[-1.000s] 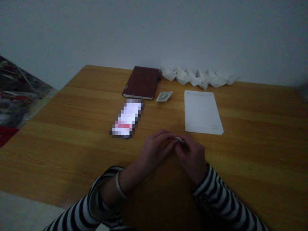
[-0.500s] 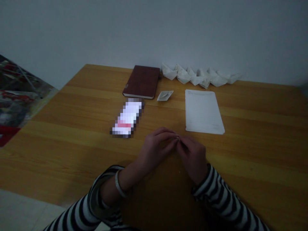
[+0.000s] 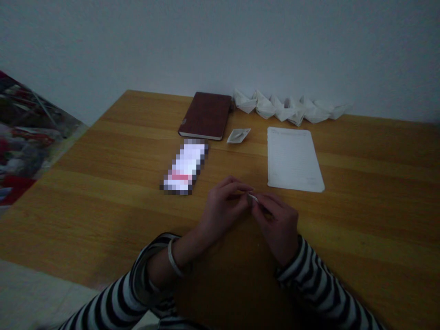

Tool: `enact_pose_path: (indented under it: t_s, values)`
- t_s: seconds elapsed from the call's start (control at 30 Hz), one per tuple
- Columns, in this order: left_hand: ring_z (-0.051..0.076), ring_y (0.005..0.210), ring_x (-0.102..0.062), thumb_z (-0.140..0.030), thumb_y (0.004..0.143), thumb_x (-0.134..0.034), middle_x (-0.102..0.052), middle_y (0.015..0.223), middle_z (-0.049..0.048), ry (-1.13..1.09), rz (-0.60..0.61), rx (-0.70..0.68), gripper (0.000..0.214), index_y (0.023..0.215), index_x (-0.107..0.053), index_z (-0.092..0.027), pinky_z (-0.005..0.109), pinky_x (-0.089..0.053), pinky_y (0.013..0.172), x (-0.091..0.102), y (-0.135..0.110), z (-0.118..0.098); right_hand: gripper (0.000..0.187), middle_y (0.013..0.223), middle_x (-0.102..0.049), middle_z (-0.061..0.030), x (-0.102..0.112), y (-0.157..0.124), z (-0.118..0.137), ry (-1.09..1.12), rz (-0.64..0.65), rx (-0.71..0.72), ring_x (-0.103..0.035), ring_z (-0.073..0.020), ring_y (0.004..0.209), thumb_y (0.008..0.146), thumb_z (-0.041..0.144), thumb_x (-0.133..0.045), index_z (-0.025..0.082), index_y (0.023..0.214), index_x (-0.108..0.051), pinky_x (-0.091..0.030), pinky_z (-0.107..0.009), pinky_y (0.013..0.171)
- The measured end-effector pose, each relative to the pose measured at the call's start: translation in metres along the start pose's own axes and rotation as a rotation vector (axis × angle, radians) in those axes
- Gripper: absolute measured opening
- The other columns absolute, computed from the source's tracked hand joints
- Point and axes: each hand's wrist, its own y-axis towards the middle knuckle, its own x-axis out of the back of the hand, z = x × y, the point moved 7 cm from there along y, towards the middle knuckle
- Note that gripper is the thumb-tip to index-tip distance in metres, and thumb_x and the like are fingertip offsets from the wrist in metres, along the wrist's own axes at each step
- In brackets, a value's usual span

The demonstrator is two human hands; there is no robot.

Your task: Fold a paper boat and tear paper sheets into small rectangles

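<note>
over the wooden table (image 3: 378, 206), left hand (image 3: 222, 211) and right hand (image 3: 278, 229) pinch a small folded paper (image 3: 252, 197) at the fingertips, and a hard squeeze could tear it.

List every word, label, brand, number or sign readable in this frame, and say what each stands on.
White sheet: faint printed lines, too small and blurred to read.
Pixelated item: blurred out, with a red band; nothing legible.
Dark red notebook: small mark near a lower corner, too small to read.
Small white paper between the fingers: no text visible.
</note>
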Motion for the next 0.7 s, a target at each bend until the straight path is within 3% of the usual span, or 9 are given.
enact_pose_path:
  t_s: [0.23, 0.43, 0.7]
  values:
    - [0.015, 0.087, -0.062, -0.017, 0.085, -0.067, -0.064, 0.093, 0.006, 0.036, 0.073, -0.138, 0.01, 0.093, -0.072, -0.017, 0.029, -0.053, 0.077, -0.004, 0.0, -0.017, 0.015, 0.095, -0.072, -0.0083, -0.001, -0.001, -0.008, 0.004, 0.012, 0.023, -0.069, -0.0196, 0.085, 0.085, 0.015, -0.06, 0.017, 0.094, -0.071, -0.059, -0.033, 0.077]
    - [0.015, 0.094, -0.062, -0.014, 0.087, -0.063, -0.064, 0.102, 0.0074, 0.063, 0.115, -0.215, 0.02, 0.106, -0.068, -0.018, 0.03, -0.054, 0.082, -0.006, -0.005, -0.019, 0.016, 0.098, -0.072, -0.0096, 0.001, -0.001, -0.009, 0.041, -0.007, 0.014, -0.069, -0.0201, 0.09, 0.085, 0.014, -0.059, 0.015, 0.096, -0.07, -0.058, -0.033, 0.082]
    - [0.013, 0.087, -0.063, -0.013, 0.083, -0.067, -0.064, 0.096, 0.0053, 0.098, 0.033, -0.235, 0.014, 0.097, -0.068, -0.015, 0.025, -0.053, 0.076, -0.005, -0.006, -0.021, 0.014, 0.091, -0.073, -0.008, 0.005, 0.0, -0.003, 0.072, -0.04, 0.01, -0.069, -0.0172, 0.082, 0.085, 0.013, -0.059, 0.015, 0.093, -0.071, -0.059, -0.029, 0.075]
